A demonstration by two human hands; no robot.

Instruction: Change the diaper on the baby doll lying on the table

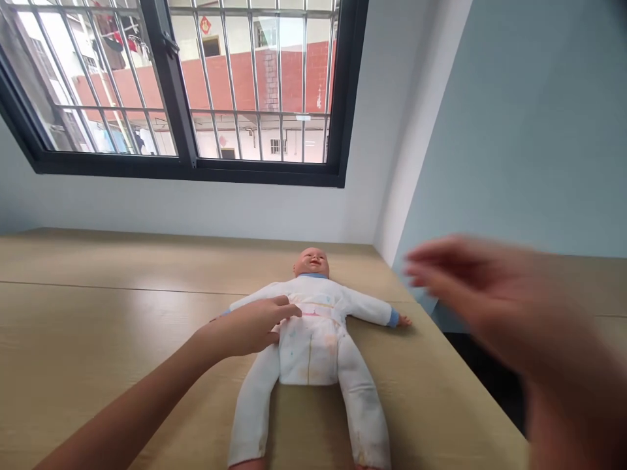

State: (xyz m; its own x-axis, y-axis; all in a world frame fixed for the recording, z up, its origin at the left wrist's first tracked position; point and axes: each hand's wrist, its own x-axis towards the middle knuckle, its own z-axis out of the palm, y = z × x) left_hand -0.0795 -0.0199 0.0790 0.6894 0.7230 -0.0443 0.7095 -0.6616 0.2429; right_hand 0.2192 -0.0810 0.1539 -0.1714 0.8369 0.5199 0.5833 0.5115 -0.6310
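A baby doll (313, 346) lies on its back on a light wooden table (83, 339), its head towards the far wall and its arms spread. It wears a stained white suit with blue cuffs and collar. My left hand (247, 326) rests across the doll's waist, touching the suit, and it hides the doll's near side there. Whether its fingers pinch the cloth I cannot tell. My right hand (470, 294) is blurred in the air to the right of the doll, above the table's right edge, touching nothing and holding nothing visible.
The table's right edge (470, 372) drops to a dark gap near the pale blue wall (514, 130). A seam crosses the tabletop left of the doll. Behind the table is a black-framed window (186, 166) with metal bars.
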